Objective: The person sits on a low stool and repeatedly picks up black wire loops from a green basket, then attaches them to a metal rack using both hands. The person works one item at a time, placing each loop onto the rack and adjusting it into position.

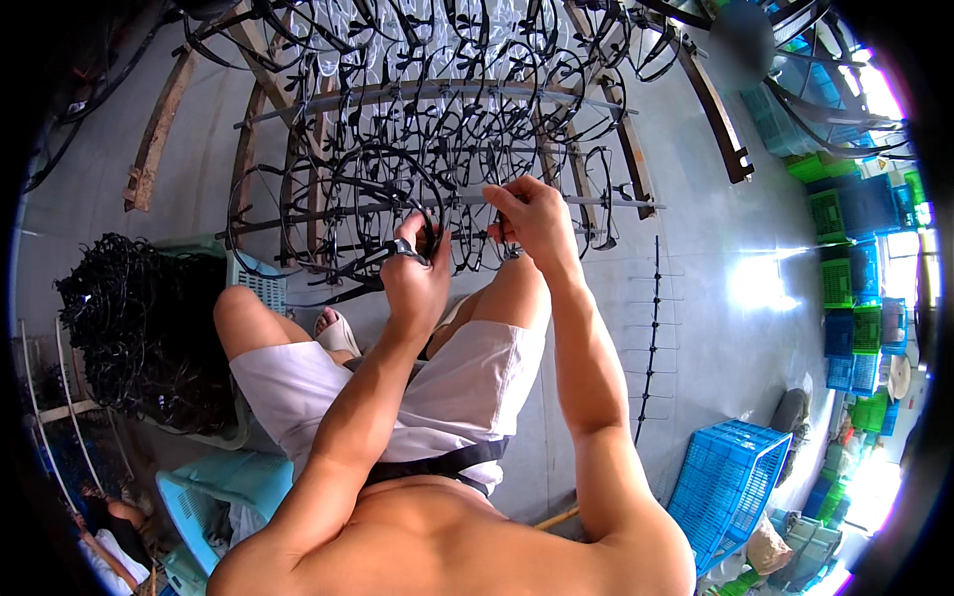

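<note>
In front of me hangs a rack of horizontal metal rods (586, 202) carrying several rows of thin black curved plastic pieces (467, 124). My left hand (415, 278) is closed around several black plastic hoops (373, 154), which loop out to the left and upward from its fingers. A dark band with a shiny part (399, 248) sits on a finger of that hand. Thumb and fingers of my right hand (535, 219) are pinched together at the nearest rod, a little right of the left hand. What the pinch holds is too small to name.
At left, a crate (260, 288) is heaped with a tangled black pile (139, 328). A light-blue basket (214, 487) stands below it. To the right, a rod with clips (653, 338) lies on the floor near a blue crate (730, 487). Stacked crates (865, 258) line the far right; another person (114, 541) is lower left.
</note>
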A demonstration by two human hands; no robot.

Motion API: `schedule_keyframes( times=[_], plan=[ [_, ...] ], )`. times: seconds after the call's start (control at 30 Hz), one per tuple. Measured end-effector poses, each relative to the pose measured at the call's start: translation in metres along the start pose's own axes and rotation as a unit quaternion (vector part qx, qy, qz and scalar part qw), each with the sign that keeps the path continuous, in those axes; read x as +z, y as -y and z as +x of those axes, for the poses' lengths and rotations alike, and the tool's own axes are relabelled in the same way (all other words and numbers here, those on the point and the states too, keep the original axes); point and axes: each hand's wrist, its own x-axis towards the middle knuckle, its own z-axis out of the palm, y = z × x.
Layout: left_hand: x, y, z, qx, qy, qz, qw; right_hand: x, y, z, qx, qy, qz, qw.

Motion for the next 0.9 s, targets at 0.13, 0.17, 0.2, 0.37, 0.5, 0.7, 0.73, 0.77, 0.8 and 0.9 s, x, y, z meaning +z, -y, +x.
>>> schedule_keyframes(
  times=[0.13,0.17,0.2,0.37,0.5,0.7,0.73,0.77,0.8,0.9],
  plan=[
    [-0.002,-0.001,-0.003,0.003,0.007,0.010,1.000,0.001,0.005,0.001,-0.018,-0.011,-0.020,1.000],
    [-0.003,-0.002,-0.004,0.006,0.011,0.017,1.000,0.002,0.008,0.001,-0.015,-0.016,-0.016,1.000],
    [-0.002,0.001,-0.006,0.011,0.014,0.010,1.000,0.002,0.011,0.001,-0.013,-0.022,-0.013,1.000],
    [-0.002,0.004,-0.011,0.024,0.028,-0.001,0.999,0.018,0.009,0.002,-0.203,-0.098,-0.284,0.932],
    [-0.004,0.006,-0.013,0.004,0.037,0.019,0.999,0.019,0.004,-0.005,-0.203,-0.145,-0.312,0.917],
    [-0.013,-0.002,-0.022,-0.009,0.072,0.012,0.997,0.010,-0.006,-0.013,-0.168,-0.128,-0.171,0.962],
    [-0.018,-0.002,-0.025,-0.003,0.073,0.011,0.997,0.010,-0.006,-0.015,-0.179,-0.130,-0.170,0.960],
    [-0.022,-0.004,-0.028,0.003,0.074,0.010,0.997,0.011,-0.007,-0.018,-0.190,-0.132,-0.168,0.958],
    [-0.026,-0.006,-0.029,0.078,0.029,-0.009,0.996,0.012,-0.009,-0.025,-0.267,-0.205,-0.304,0.891],
    [-0.060,-0.028,-0.042,0.026,0.045,-0.071,0.996,0.020,0.019,-0.069,-0.384,-0.198,-0.274,0.859]
  ],
)
